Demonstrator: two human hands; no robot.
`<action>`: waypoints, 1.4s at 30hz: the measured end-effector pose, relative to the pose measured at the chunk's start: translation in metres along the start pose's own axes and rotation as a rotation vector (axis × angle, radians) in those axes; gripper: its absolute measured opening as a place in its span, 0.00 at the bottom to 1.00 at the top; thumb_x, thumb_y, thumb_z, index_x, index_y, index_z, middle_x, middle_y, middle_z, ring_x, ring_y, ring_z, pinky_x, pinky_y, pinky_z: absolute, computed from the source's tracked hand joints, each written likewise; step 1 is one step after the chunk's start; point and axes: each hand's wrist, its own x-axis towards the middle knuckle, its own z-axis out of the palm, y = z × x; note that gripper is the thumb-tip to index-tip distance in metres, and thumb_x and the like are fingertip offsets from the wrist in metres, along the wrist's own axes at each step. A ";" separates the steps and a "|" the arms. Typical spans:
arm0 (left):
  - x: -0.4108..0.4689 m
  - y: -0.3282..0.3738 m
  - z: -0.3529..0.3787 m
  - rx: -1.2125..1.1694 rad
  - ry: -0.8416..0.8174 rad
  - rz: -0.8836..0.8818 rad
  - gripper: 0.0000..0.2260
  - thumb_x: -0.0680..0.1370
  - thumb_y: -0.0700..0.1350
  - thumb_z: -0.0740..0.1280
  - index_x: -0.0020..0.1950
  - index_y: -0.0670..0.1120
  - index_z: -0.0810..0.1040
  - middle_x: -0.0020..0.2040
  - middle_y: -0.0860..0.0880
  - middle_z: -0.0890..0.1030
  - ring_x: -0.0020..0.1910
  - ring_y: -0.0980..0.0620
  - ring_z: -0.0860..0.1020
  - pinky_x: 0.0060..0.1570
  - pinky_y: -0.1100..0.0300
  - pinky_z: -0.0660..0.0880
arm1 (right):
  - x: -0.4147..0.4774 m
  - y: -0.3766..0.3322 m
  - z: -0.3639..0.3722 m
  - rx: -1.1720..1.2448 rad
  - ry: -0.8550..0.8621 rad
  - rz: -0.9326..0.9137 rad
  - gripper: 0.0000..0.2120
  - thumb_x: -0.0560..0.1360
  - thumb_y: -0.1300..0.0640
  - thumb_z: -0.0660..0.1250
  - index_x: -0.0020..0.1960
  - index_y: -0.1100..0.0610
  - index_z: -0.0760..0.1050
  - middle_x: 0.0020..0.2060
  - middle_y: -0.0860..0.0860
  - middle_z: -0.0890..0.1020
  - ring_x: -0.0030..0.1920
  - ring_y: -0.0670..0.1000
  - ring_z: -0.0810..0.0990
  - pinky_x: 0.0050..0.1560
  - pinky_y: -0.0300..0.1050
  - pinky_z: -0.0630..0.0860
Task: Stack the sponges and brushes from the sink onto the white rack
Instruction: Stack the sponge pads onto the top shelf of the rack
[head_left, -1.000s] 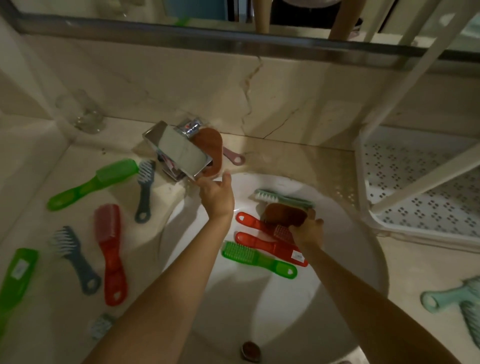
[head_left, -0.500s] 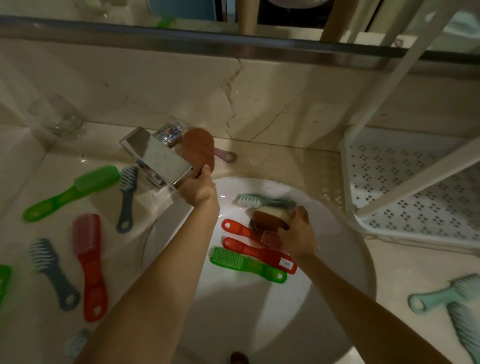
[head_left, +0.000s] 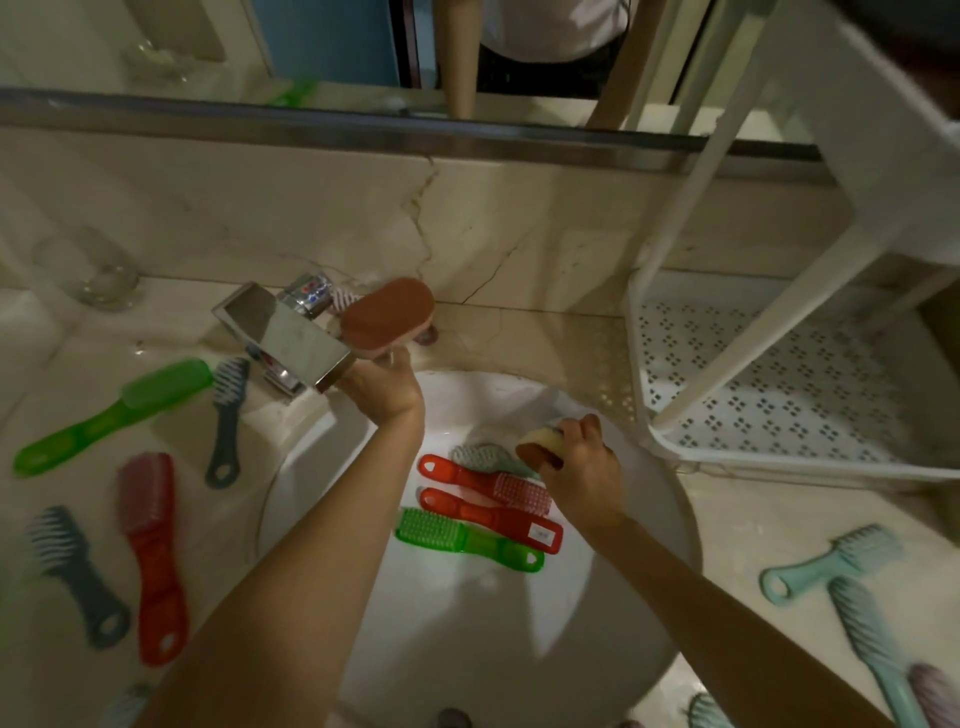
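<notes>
There is a single view, from a wide-angle camera worn on the person's head. It looks forward and steeply down into the white sink (head_left: 467, 649) from close above. The left hand (head_left: 384, 387) and right hand (head_left: 584, 467) sit mid-frame. The mirror (head_left: 332, 47) runs along the top, with the countertop (head_left: 78, 483) at left and the white rack (head_left: 779, 462) at right.

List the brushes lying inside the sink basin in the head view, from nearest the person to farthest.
green brush → red brush with a label → red brush with pale bristles → pale grey-green brush
</notes>
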 end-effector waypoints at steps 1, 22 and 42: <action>0.001 0.002 0.003 0.046 -0.013 0.037 0.34 0.73 0.41 0.69 0.73 0.35 0.56 0.72 0.36 0.63 0.72 0.39 0.62 0.68 0.57 0.58 | 0.001 -0.002 -0.001 -0.008 -0.020 0.014 0.20 0.73 0.49 0.69 0.55 0.64 0.74 0.52 0.61 0.75 0.45 0.63 0.81 0.45 0.53 0.79; -0.026 0.021 0.006 0.460 -0.239 0.359 0.29 0.67 0.45 0.74 0.62 0.39 0.67 0.64 0.40 0.65 0.64 0.41 0.67 0.61 0.51 0.68 | -0.008 -0.007 -0.028 -0.182 0.170 -0.173 0.18 0.57 0.59 0.80 0.43 0.61 0.78 0.39 0.56 0.81 0.35 0.55 0.82 0.28 0.41 0.78; -0.155 0.191 -0.154 -0.036 -0.280 0.675 0.32 0.68 0.52 0.74 0.67 0.48 0.64 0.63 0.46 0.70 0.58 0.48 0.73 0.48 0.57 0.71 | -0.105 -0.101 -0.268 0.191 0.800 -0.348 0.18 0.71 0.53 0.66 0.58 0.60 0.72 0.50 0.58 0.76 0.42 0.48 0.71 0.37 0.36 0.68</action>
